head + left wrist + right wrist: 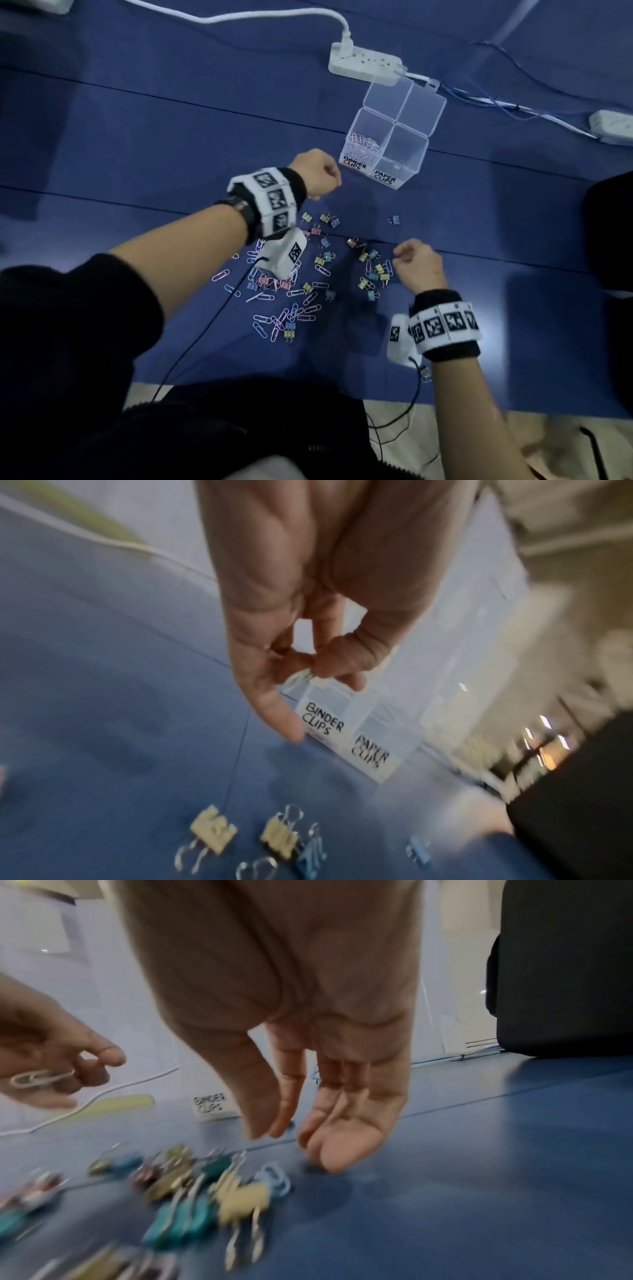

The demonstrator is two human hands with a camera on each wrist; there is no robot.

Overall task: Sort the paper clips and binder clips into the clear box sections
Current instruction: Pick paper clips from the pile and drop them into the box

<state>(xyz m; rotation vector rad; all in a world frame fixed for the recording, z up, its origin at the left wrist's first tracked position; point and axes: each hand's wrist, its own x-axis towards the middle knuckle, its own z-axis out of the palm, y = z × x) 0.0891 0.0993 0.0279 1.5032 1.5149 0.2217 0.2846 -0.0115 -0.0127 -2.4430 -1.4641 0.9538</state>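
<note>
My left hand (317, 176) is pinching a pale wire paper clip (39, 1078) between thumb and fingers, hovering just beside the clear plastic four-section box (394, 137), near its "BINDER CLIPS" label. My right hand (419, 267) is hanging with loosely relaxed fingers, holding nothing, over the scattered pastel binder clips (371, 274) and paper clips (291, 313) lying on the blue desk (137, 154). Several paper clips are sitting in the section behind that label.
</note>
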